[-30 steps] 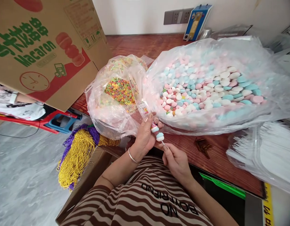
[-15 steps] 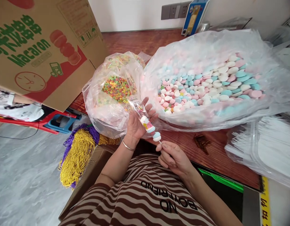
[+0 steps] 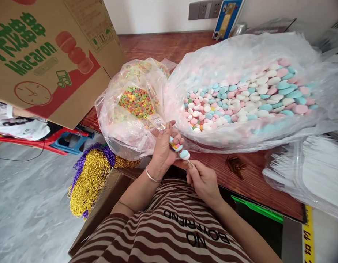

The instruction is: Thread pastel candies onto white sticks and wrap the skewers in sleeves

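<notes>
My left hand [image 3: 165, 146] is wrapped round the upper part of a candy skewer in a clear wrapper, so most of its colourful pieces are hidden. Below those fingers a blue-and-white candy [image 3: 184, 155] on the skewer is in plain sight. The fingertips of my right hand [image 3: 203, 179] pinch the thin stick under that candy. Just beyond my left hand lies a clear bag [image 3: 108, 113] of small colourful ring candies [image 3: 137, 103]. To its right a large clear bag [image 3: 229, 47] holds pink, white and blue round candies [image 3: 256, 95].
A cardboard box [image 3: 83, 22] stands at the left. White sticks [image 3: 322, 171] in plastic lie at the right, near some brown strips [image 3: 236, 167] on the wooden table [image 3: 256, 182]. Gold and purple beads [image 3: 92, 175] hang at lower left. A blue box [image 3: 228, 18] leans at the back.
My left hand has closed its fingers round the skewer, covering pieces that showed before. The lowest candy and my right hand have shifted slightly up and to the right.
</notes>
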The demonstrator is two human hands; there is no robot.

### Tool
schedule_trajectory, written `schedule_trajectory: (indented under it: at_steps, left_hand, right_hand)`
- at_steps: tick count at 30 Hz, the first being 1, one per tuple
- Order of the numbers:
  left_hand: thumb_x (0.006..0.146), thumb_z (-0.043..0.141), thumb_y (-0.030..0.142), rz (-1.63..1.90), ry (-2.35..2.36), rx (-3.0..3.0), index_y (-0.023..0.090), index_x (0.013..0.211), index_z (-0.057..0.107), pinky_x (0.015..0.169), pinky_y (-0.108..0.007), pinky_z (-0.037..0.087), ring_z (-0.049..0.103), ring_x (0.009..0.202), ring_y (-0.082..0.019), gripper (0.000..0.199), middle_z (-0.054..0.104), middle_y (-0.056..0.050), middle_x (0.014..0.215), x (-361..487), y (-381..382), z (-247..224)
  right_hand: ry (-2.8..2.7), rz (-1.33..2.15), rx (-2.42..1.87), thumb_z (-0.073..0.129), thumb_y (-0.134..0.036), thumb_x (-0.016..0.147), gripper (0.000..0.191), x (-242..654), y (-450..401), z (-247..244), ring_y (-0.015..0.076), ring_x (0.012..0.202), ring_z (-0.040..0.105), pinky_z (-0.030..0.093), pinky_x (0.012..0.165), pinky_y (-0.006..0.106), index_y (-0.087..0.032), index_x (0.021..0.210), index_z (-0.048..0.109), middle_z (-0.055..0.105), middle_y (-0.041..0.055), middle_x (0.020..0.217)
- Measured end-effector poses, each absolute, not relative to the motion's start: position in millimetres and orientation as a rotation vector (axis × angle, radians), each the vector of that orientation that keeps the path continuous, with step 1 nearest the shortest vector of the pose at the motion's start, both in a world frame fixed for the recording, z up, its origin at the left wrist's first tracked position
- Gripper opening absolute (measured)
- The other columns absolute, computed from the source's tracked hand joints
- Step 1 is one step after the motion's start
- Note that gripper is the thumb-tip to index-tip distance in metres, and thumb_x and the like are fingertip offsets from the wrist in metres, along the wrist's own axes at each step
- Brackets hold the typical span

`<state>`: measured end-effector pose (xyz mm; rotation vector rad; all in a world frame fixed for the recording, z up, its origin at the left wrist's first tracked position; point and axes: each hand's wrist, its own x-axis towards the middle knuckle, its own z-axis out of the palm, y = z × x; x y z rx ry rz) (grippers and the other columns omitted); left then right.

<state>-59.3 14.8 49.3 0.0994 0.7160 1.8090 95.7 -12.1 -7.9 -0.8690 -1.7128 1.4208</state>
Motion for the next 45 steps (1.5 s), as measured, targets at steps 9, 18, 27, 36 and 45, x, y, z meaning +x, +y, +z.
schedule_trajectory:
  at_steps: [9,18,27,36,45]
  left_hand:
    - [0.081,0.084,0.041,1.598,0.649,0.282,0.018,0.104,0.069,0.070,-0.023,0.055,0.056,0.056,-0.006,0.035,0.054,0.008,0.066,-45.2,6.2,28.5]
    - [0.093,0.073,0.034,1.800,0.689,0.245,0.020,0.106,0.071,0.060,-0.018,0.051,0.050,0.049,-0.003,0.019,0.054,0.009,0.064,-77.8,14.6,53.2]
    - [0.097,0.066,0.044,1.796,0.624,0.118,0.018,0.089,0.064,0.047,-0.014,0.039,0.034,0.040,-0.001,0.028,0.039,0.010,0.057,-64.4,12.5,61.4]
    - [0.089,0.077,0.043,1.690,0.800,0.210,0.020,0.089,0.065,0.055,-0.018,0.043,0.041,0.045,-0.004,0.026,0.041,0.010,0.057,-44.3,9.5,54.6]
    - [0.094,0.070,0.039,1.694,0.771,0.203,0.021,0.102,0.071,0.059,-0.020,0.048,0.053,0.051,-0.006,0.019,0.053,0.007,0.063,-65.9,13.7,60.2]
  right_hand:
    - [-1.538,1.565,-0.880,0.059,-0.041,0.099,0.027,83.7,-5.7,-3.5,0.0114,0.042,0.045,0.044,0.052,0.026,-0.019,0.086,0.070,0.054,-0.0050,0.048]
    - [-2.064,0.506,-0.788,0.053,-0.021,0.104,0.018,92.0,-3.3,-7.1,0.0165,0.068,0.068,0.048,0.064,0.027,-0.015,0.114,0.067,0.077,0.0069,0.086]
    - [-1.733,1.331,-0.855,0.047,-0.036,0.105,0.024,87.3,-10.5,2.7,0.0115,0.044,0.036,0.031,0.046,0.027,-0.022,0.089,0.057,0.043,-0.0063,0.055]
    - [-1.467,1.566,-0.924,0.055,-0.050,0.099,0.032,75.2,-8.1,2.2,0.0106,0.045,0.036,0.036,0.047,0.025,-0.023,0.082,0.055,0.044,-0.0067,0.057]
    - [-1.668,1.633,-0.847,0.039,-0.042,0.108,0.031,91.9,-3.9,3.8,0.0124,0.046,0.040,0.037,0.049,0.025,-0.022,0.095,0.059,0.042,-0.0070,0.057]
